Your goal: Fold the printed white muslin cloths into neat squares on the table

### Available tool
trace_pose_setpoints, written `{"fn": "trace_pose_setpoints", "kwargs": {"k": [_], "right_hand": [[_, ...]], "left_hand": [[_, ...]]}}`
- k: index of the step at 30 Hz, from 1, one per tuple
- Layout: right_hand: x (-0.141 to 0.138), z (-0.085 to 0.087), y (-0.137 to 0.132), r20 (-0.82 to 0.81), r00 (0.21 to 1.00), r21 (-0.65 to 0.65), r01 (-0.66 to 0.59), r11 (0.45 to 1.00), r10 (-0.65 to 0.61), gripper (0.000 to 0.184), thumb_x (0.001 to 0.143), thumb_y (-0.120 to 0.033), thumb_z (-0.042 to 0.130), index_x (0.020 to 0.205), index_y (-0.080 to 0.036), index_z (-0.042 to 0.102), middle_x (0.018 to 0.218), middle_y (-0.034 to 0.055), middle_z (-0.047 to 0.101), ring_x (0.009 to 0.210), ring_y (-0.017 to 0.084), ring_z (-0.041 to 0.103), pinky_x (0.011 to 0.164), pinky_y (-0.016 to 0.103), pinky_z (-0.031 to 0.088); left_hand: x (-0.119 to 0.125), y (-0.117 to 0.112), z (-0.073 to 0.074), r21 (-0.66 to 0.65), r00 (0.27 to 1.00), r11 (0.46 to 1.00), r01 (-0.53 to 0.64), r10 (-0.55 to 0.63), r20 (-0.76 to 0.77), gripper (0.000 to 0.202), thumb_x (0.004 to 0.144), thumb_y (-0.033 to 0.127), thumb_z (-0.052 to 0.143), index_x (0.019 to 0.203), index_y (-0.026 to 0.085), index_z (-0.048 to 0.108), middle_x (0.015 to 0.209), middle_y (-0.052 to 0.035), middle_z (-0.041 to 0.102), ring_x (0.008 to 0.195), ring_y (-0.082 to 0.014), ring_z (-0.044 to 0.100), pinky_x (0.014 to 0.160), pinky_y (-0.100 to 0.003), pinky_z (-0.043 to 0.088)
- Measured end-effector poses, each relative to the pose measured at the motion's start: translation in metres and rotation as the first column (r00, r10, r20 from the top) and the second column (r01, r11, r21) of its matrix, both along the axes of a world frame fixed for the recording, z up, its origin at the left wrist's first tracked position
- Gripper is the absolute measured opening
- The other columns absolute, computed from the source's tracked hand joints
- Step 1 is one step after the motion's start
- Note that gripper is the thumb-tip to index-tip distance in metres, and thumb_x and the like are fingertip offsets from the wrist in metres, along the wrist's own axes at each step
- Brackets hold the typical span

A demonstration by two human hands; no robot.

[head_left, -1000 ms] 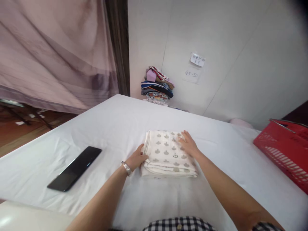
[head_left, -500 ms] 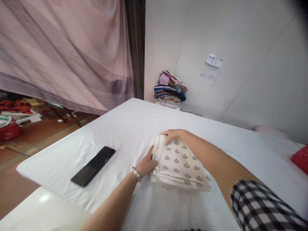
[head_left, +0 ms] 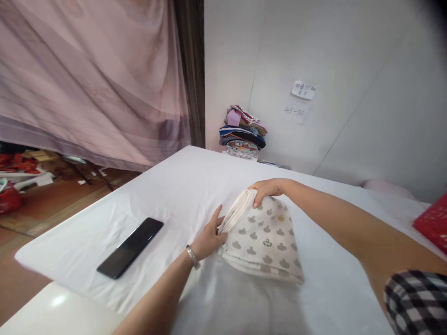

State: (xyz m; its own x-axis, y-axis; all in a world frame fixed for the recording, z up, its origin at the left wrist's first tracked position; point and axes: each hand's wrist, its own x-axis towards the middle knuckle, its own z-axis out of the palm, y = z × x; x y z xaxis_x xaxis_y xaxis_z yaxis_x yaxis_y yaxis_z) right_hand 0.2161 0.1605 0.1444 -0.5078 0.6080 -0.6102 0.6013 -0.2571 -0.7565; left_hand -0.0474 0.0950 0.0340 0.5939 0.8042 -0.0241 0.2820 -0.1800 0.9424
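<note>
A folded white cloth (head_left: 258, 242) with grey apple-like prints, one green print and one yellow print lies tilted over the white-covered table, its far side raised. My right hand (head_left: 268, 188) is closed on the far edge, thumb on the upper face and fingers hidden behind the layers. At the left edge my left hand (head_left: 208, 238), with a silver bracelet (head_left: 193, 257) at the wrist, pinches the near left corner between thumb and fingers, the index finger stretched out. Several folded layers show along the left and near edges.
A black smartphone (head_left: 130, 248) lies on the white table cover (head_left: 188, 181), left of my hands. Folded clothes (head_left: 242, 132) are stacked by the wall at the back. A red object (head_left: 433, 223) stands at the right edge. A pink curtain (head_left: 104, 79) hangs at the left.
My right hand has lifted the far edge of the cloth and moved slightly right, so the cloth tilts up more. My left hand stays at the left edge. The view has shifted slightly.
</note>
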Motion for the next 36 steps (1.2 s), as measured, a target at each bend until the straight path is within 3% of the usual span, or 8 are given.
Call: {"fn": "trace_pose_setpoints", "kwargs": {"k": [6,10,13,17,21,24,30,36], "right_hand": [[0.043,0.058,-0.032,-0.233,0.937,0.385,0.336,0.86,-0.262,0.052,0.047,-0.015,0.077,0.094,-0.02,0.056,0.089,0.0007,0.065,0.086,0.019,0.06,0.078,0.034,0.05],[0.071,0.113,-0.043,-0.392,0.863,0.697,0.505,0.509,-0.32,0.056,0.048,-0.021,0.078,0.099,-0.017,0.054,0.094,0.002,0.062,0.089,0.021,0.057,0.084,0.04,0.046],[0.081,0.138,-0.063,-0.401,0.859,0.855,0.476,0.206,-0.319,0.066,0.052,-0.027,0.076,0.111,-0.019,0.05,0.108,0.0032,0.058,0.101,0.024,0.053,0.09,0.042,0.041],[0.086,0.092,-0.116,-0.225,0.876,0.961,0.273,0.053,-0.427,0.072,0.065,-0.034,0.068,0.129,-0.021,0.039,0.13,0.0057,0.045,0.12,0.026,0.04,0.101,0.038,0.03],[0.086,-0.04,-0.183,0.043,0.884,0.937,0.125,0.326,-0.465,0.052,0.072,-0.04,0.059,0.121,-0.022,0.05,0.126,0.0088,0.051,0.119,0.028,0.042,0.103,0.041,0.029],[0.084,-0.125,-0.225,0.127,0.933,0.897,0.037,0.44,-0.337,0.039,0.08,-0.034,0.047,0.118,-0.024,0.053,0.119,0.0072,0.058,0.115,0.025,0.048,0.104,0.045,0.028],[0.095,-0.161,-0.255,0.107,0.93,0.946,0.013,0.323,-0.352,0.039,0.084,-0.028,0.043,0.122,-0.023,0.051,0.12,0.0069,0.058,0.119,0.021,0.045,0.105,0.046,0.028],[0.1,-0.135,-0.274,0.017,0.943,0.86,0.156,0.486,-0.333,0.034,0.087,-0.026,0.038,0.112,-0.028,0.06,0.12,0.0036,0.058,0.122,0.022,0.043,0.103,0.046,0.033]], "left_hand": [[0.033,0.026,0.119,0.534,0.911,0.838,0.109,0.131,-0.39,0.088,0.071,0.017,0.049,0.142,0.024,-0.002,0.129,-0.0079,0.05,0.095,-0.0206,0.058,0.083,-0.033,0.043],[0.069,0.037,0.219,0.819,0.79,0.53,0.219,0.397,-0.468,0.084,0.077,0.018,0.045,0.141,0.025,-0.009,0.128,-0.0076,0.05,0.1,-0.0237,0.056,0.083,-0.035,0.042],[0.083,0.029,0.251,0.897,0.776,0.389,0.212,0.49,-0.396,0.08,0.081,0.015,0.04,0.141,0.023,-0.011,0.126,-0.0107,0.051,0.101,-0.0246,0.055,0.083,-0.037,0.041],[0.08,0.001,0.193,0.921,0.839,0.31,0.234,0.414,-0.353,0.071,0.083,0.011,0.034,0.142,0.027,-0.003,0.128,-0.0108,0.047,0.103,-0.0255,0.052,0.08,-0.038,0.042],[0.065,-0.04,0.064,0.829,0.84,0.269,0.49,0.109,-0.532,0.065,0.085,0.008,0.033,0.142,0.028,0.008,0.135,-0.0089,0.042,0.108,-0.0225,0.048,0.079,-0.033,0.044],[0.057,-0.07,-0.001,0.764,0.778,0.19,0.616,0.008,-0.629,0.06,0.086,0.008,0.033,0.14,0.028,0.016,0.133,-0.0065,0.046,0.104,-0.0211,0.05,0.078,-0.034,0.044],[0.056,-0.092,-0.004,0.739,0.748,0.14,0.659,-0.018,-0.663,0.053,0.088,0.009,0.032,0.138,0.025,0.024,0.136,-0.0065,0.042,0.106,-0.0215,0.048,0.077,-0.033,0.042],[0.06,-0.11,-0.004,0.73,0.738,0.145,0.668,-0.002,-0.675,0.048,0.089,0.013,0.03,0.136,0.022,0.028,0.136,-0.0058,0.042,0.105,-0.024,0.047,0.081,-0.036,0.038]]}}
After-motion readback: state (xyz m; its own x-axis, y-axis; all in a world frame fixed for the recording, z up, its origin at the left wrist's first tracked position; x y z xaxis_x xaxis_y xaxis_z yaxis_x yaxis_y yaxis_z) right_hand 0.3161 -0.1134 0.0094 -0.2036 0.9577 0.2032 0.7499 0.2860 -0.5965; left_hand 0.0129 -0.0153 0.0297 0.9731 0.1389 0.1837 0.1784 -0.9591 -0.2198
